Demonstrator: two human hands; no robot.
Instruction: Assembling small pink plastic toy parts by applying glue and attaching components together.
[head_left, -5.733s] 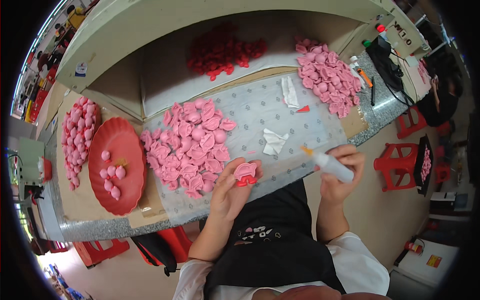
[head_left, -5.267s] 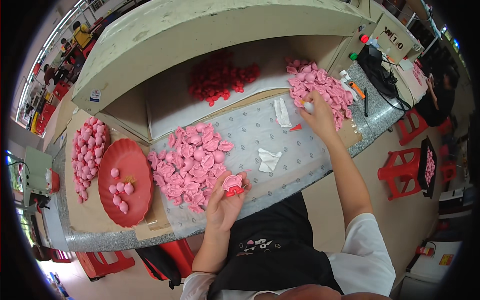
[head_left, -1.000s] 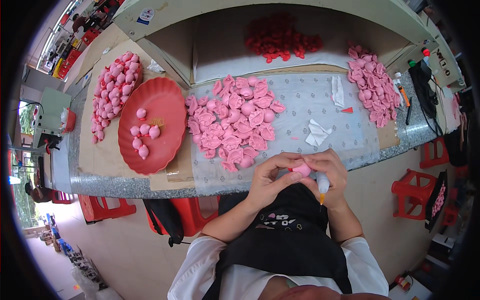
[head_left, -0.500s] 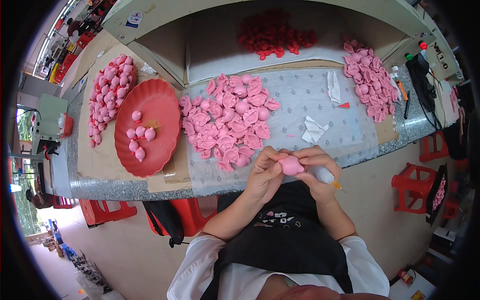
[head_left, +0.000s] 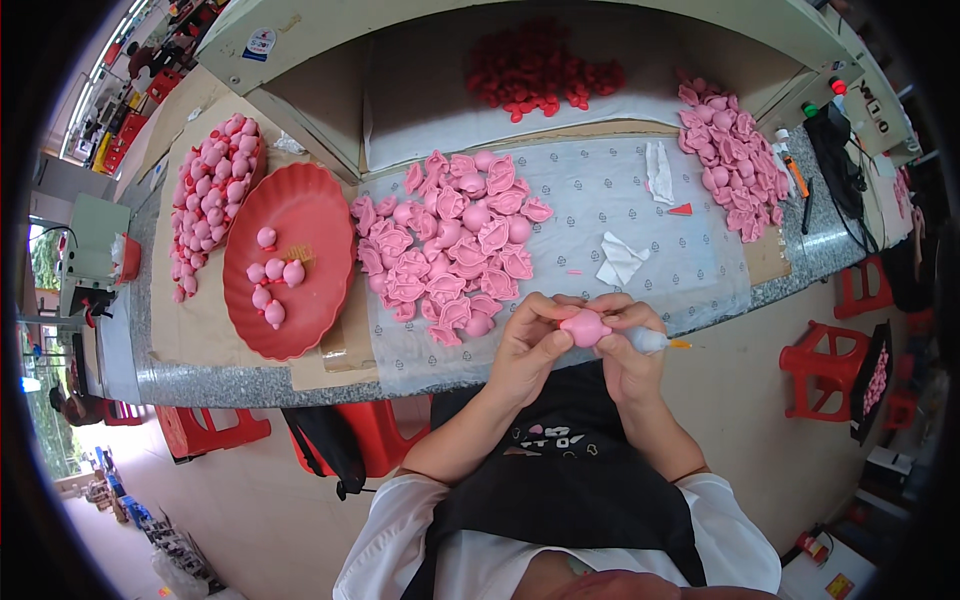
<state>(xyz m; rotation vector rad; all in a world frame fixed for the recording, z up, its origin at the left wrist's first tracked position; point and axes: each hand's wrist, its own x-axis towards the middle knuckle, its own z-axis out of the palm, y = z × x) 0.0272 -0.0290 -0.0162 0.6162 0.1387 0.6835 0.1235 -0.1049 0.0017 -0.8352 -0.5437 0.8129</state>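
Observation:
In front of my apron, a smooth pink ball-shaped piece (head_left: 585, 329) is held between both hands, with a bit of red at its left side. My left hand (head_left: 530, 340) is closed, thumb and fingertips pinching the ball. My right hand (head_left: 632, 350) steadies its other side with thumb and fingers. Tucked in that same hand is a small translucent squeeze bottle (head_left: 648, 341) with an orange needle tip pointing right. Beyond my left hand lies a heap of pink ball and ruffled, petal-like pieces (head_left: 455, 235) on a printed plastic sheet (head_left: 580, 215).
A red scalloped tray (head_left: 300, 215) with several pink balls stands left, beside a pile of pink-and-red pieces (head_left: 215, 185). Small red parts (head_left: 540, 70) lie inside the cabinet. More pink pieces (head_left: 730, 160) are at right. White tissues (head_left: 622, 260) rest on the sheet. Red stools (head_left: 825, 365) stand below.
The bottle's tip has swung from pointing down-right to nearly level. The ball has turned slightly, so red shows at its left. The whole view has shifted a little.

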